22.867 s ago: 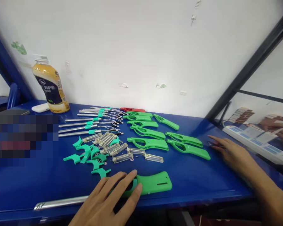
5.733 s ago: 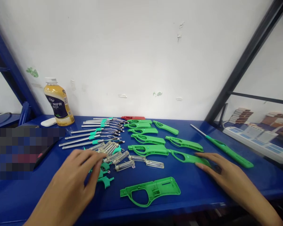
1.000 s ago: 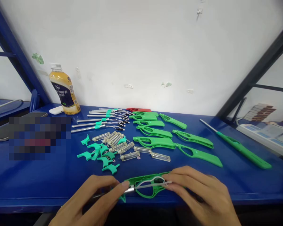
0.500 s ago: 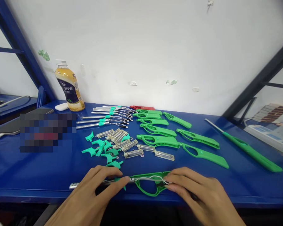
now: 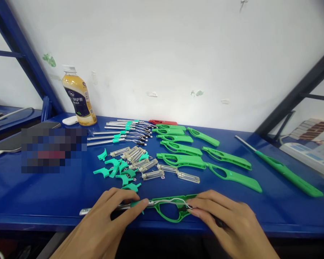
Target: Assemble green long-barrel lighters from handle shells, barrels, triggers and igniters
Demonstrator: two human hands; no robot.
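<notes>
Near the front edge of the table lies a green lighter handle half [image 5: 175, 219], its hollow side up and its loop showing between my hands. My left hand [image 5: 105, 219] is closed on a metal lighter tube [image 5: 85, 211] with a teal collar, at the handle's left end. White wires [image 5: 175, 200] run from the tube across the handle to the right. My right hand [image 5: 229, 219] pinches the wire end, by a dark part, over the handle's right portion. Its fingers hide most of that part and the handle's right end.
Beyond my hands lie teal triggers [image 5: 102, 172], clear fuel tanks [image 5: 188, 177], wired metal tubes [image 5: 104, 143] and several green handle halves [image 5: 229, 158]. A red handle half [image 5: 164, 122] is at the back. An assembled green lighter [image 5: 288, 174] lies right. A drink bottle [image 5: 79, 100] stands back left.
The handle and tube have shifted very slightly against my hands, and the wires over the loop lie a little flatter. Both hands keep their grip.
</notes>
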